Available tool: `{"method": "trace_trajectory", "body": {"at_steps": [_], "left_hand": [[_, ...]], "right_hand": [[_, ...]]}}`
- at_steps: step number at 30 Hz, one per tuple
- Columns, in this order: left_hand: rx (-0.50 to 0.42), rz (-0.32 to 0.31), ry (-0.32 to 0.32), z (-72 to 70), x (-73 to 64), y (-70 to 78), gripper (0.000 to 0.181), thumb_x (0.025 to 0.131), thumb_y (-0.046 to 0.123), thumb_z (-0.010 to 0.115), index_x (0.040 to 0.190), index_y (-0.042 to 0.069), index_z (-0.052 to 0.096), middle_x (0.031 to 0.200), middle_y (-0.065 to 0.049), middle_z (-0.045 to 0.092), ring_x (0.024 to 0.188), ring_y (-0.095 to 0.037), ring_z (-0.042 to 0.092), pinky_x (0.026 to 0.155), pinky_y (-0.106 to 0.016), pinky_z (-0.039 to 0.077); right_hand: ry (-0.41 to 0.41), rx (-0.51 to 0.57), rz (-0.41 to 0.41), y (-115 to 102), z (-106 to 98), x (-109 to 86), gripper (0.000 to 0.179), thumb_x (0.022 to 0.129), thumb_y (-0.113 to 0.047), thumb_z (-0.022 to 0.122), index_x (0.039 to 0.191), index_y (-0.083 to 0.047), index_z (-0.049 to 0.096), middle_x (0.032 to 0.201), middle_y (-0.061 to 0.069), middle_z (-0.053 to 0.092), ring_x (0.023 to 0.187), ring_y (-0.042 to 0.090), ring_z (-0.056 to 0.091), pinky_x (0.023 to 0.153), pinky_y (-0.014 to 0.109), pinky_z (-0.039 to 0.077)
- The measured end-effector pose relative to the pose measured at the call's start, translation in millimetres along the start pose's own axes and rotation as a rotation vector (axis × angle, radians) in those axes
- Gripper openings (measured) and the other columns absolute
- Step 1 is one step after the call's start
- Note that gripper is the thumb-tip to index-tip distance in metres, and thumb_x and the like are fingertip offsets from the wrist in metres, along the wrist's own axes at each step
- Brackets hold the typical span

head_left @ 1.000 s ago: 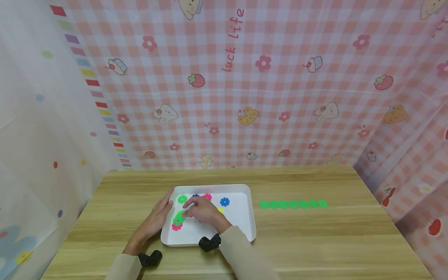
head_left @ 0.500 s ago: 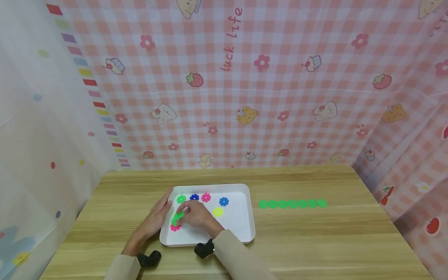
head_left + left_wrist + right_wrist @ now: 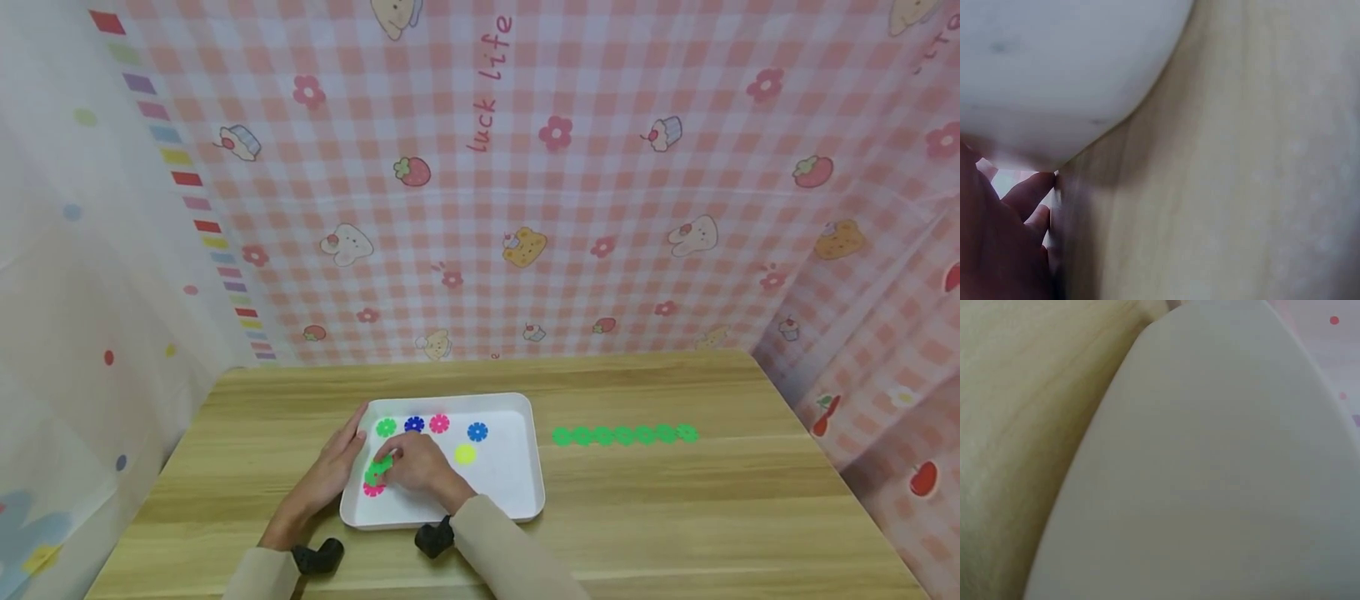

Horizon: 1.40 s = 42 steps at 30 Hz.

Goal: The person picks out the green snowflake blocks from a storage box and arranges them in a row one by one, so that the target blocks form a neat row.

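Note:
My right hand [image 3: 417,463] is inside the left part of the white tray [image 3: 504,483] and pinches a green snowflake disc [image 3: 384,463] between thumb and forefinger. Another green disc [image 3: 372,477] lies just below it, overlapping a pink disc [image 3: 372,491]. My left hand [image 3: 330,471] rests along the tray's left side, its fingers extended; in the left wrist view, fingers [image 3: 1030,195] touch the tray's outer wall. Only the tray wall [image 3: 1197,456] and the wood beside it fill the right wrist view, with that hand hidden.
Elsewhere in the tray lie a green disc [image 3: 386,427], a dark blue disc [image 3: 414,425], a pink disc [image 3: 439,424], a blue disc [image 3: 477,432] and a yellow disc [image 3: 466,454]. To its right, a row of green discs [image 3: 625,436] stretches across the wooden table [image 3: 675,517].
My right hand has shifted slightly left and down in the tray, closing its fingertips on the green disc, and the yellow disc came into full view. My left hand stayed at the tray's side.

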<state>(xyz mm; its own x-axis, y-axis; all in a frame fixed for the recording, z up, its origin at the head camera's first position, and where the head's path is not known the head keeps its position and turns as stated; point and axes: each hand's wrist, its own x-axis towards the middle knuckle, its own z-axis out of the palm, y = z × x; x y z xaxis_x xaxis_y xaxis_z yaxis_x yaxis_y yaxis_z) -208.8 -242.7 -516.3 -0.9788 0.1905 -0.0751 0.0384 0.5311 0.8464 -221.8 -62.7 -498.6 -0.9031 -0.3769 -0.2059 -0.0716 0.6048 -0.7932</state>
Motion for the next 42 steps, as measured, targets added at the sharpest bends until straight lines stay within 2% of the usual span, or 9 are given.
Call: {"method": "trace_trajectory", "body": {"at_steps": [8, 16, 25, 32, 42], "left_hand": [[-0.026, -0.002, -0.004, 1.5, 0.9, -3.8, 0.056, 0.110, 0.039, 0.026, 0.161, 0.022, 0.012, 0.163, -0.017, 0.016, 0.147, -0.039, 0.013, 0.115, -0.068, 0.008], [-0.049, -0.006, -0.001, 0.9, 1.5, -2.4, 0.055, 0.110, 0.036, 0.028, 0.161, 0.021, 0.013, 0.163, -0.018, 0.016, 0.147, -0.040, 0.013, 0.115, -0.067, 0.008], [-0.065, -0.030, -0.007, 1.5, 2.8, -4.5, 0.055, 0.110, 0.032, 0.027, 0.161, 0.021, 0.010, 0.164, -0.017, 0.012, 0.147, -0.039, 0.011, 0.116, -0.066, 0.007], [-0.060, -0.021, -0.001, 1.2, 0.2, -1.8, 0.055, 0.110, 0.034, 0.028, 0.161, 0.021, 0.012, 0.163, -0.018, 0.015, 0.146, -0.039, 0.013, 0.115, -0.066, 0.008], [-0.040, -0.032, -0.001, 1.0, 0.9, -1.8, 0.055, 0.109, 0.039, 0.027, 0.161, 0.025, 0.012, 0.163, -0.016, 0.017, 0.145, -0.037, 0.017, 0.116, -0.065, 0.009]], "right_hand": [[-0.001, 0.020, -0.023, 0, -2, -2.0, 0.017, 0.078, -0.009, 0.082, 0.090, -0.020, 0.077, 0.071, -0.004, 0.054, 0.068, 0.009, 0.046, 0.060, 0.021, 0.035], [0.004, 0.001, -0.077, 1, -3, -4.3, 0.018, 0.077, -0.008, 0.083, 0.086, -0.016, 0.069, 0.068, -0.003, 0.051, 0.063, 0.009, 0.043, 0.057, 0.021, 0.034], [-0.009, 0.037, -0.096, 3, -4, -5.6, 0.023, 0.078, -0.004, 0.082, 0.085, -0.014, 0.062, 0.073, -0.004, 0.056, 0.068, 0.009, 0.049, 0.063, 0.021, 0.041], [-0.027, 0.056, -0.077, 4, -6, -5.4, 0.020, 0.082, -0.005, 0.078, 0.087, -0.015, 0.063, 0.077, -0.004, 0.057, 0.071, 0.010, 0.051, 0.065, 0.022, 0.042], [-0.062, 0.037, -0.096, 9, -14, -9.1, 0.014, 0.085, -0.007, 0.076, 0.091, -0.016, 0.066, 0.079, -0.006, 0.060, 0.073, 0.009, 0.054, 0.066, 0.022, 0.045]]}}
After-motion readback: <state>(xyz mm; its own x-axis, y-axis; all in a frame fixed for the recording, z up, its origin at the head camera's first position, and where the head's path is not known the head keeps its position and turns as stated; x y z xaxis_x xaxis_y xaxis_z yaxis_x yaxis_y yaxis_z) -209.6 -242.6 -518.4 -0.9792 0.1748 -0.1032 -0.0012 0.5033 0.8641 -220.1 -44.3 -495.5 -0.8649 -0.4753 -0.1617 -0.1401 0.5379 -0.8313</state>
